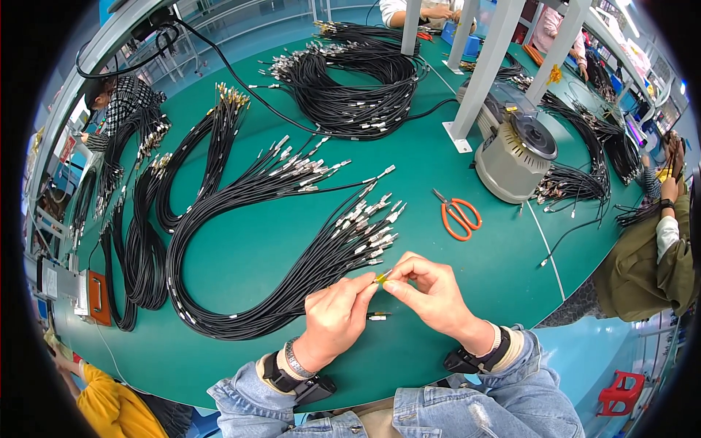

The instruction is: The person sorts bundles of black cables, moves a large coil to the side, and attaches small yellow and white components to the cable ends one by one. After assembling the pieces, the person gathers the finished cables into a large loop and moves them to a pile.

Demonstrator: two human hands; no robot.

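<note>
Between the left hand and right hand sits a small yellow piece, pinched in the fingertips of both.

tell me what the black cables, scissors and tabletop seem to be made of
Black cables: probably rubber or plastic jackets, judging by the smooth curves and soft sheen.
Scissors: likely plastic or plastic-coated orange handles, from their bright, even colour; the grey blades look metallic.
Tabletop: smooth green, perhaps rubber matting or laminate, from its even sheen; the look leaves it open.
</note>
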